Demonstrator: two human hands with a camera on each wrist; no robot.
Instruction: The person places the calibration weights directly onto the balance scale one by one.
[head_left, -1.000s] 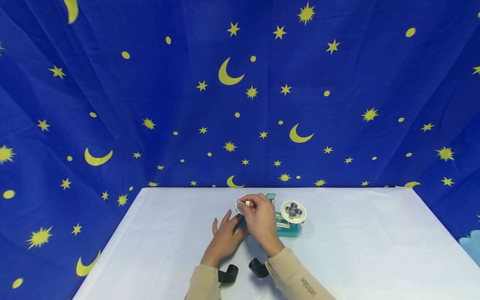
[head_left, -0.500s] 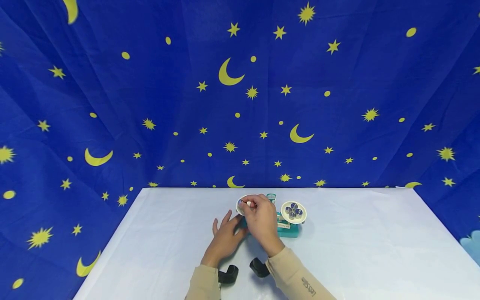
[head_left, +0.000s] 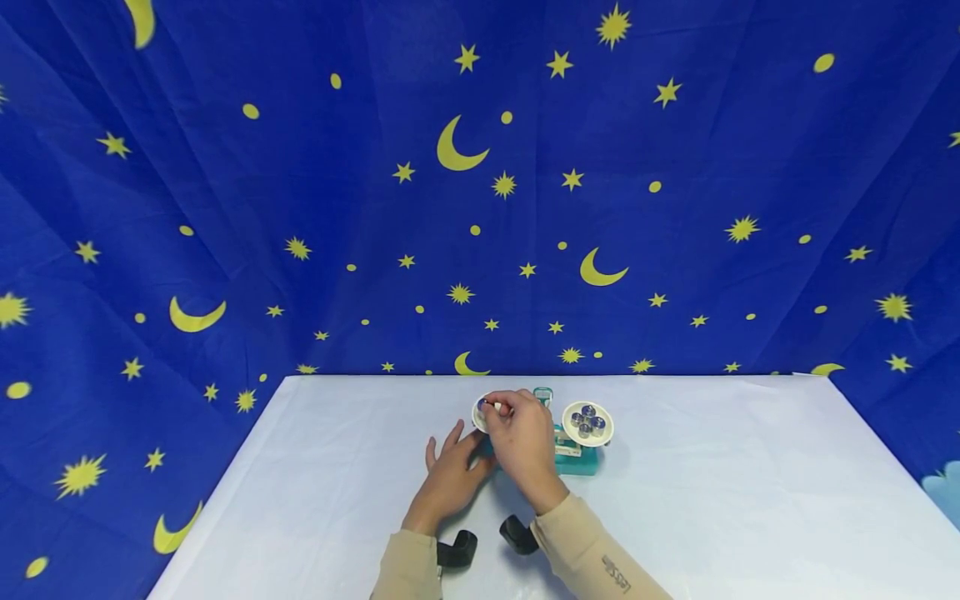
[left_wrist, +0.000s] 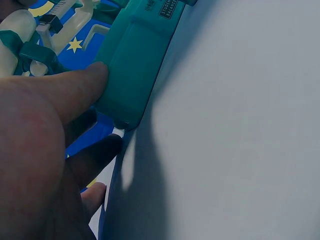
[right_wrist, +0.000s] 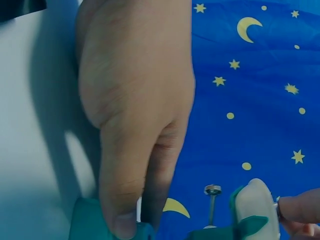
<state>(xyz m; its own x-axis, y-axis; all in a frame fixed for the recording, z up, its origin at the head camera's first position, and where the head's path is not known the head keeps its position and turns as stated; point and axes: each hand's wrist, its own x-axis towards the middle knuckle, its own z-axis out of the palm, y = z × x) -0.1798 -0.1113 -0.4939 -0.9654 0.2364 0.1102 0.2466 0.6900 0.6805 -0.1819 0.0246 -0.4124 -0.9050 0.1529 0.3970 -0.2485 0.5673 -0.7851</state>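
Observation:
A teal balance scale (head_left: pixel 576 463) with two white pans stands at the far middle of the table. In the head view, my right hand (head_left: pixel 521 442) reaches over the left pan (head_left: pixel 477 421) and pinches a small shiny metal weight (head_left: pixel 482 404) there; the right wrist view shows those fingertips (right_wrist: pixel 295 207) at the pan (right_wrist: pixel 256 212). Several similar weights (head_left: pixel 587 421) sit grouped in the right pan (head_left: pixel 567 440). My left hand (head_left: pixel 448 482) grips the left end of the base, with its thumb (left_wrist: pixel 92 80) against the teal side (left_wrist: pixel 134 65). My right hand hides the scale's middle.
A white cloth covers the table (head_left: pixel 720 500). Behind it hangs a blue curtain (head_left: pixel 525 217) with yellow moons and stars. Black wrist-worn parts (head_left: pixel 457 548) show below both hands.
My right fingertips have shifted very slightly at the left pan, and more of the weight shows beside them. My left hand and the scale have stayed where they were.

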